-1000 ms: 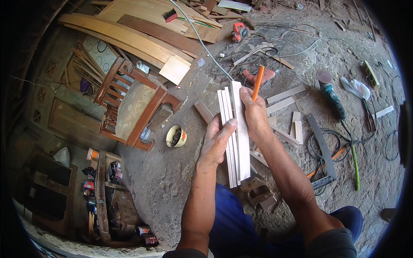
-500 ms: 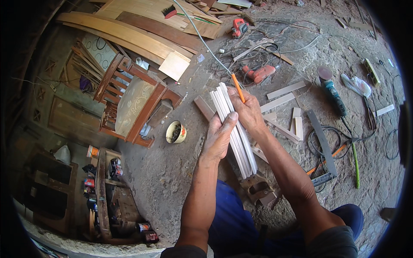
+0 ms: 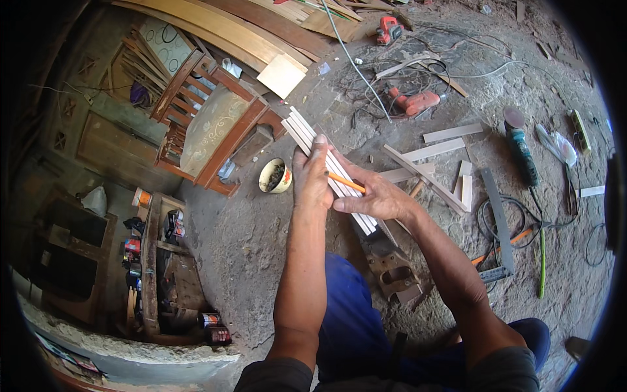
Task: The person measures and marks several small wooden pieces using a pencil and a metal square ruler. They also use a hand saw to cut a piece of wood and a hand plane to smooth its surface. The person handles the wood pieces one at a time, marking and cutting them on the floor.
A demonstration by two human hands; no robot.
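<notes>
Your left hand (image 3: 311,176) grips the bundled wooden strips (image 3: 302,130); your right hand (image 3: 382,196) clasps them with an orange pencil (image 3: 346,182). Other strips (image 3: 434,150) lie unbundled, right of centre.

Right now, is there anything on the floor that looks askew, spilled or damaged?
No spill or broken thing stands out. One pale strip lies askew across another strip, right of the right hand, unlike the strips held side by side. Dark cord also lies in tangled loops near the red power tool.
</notes>
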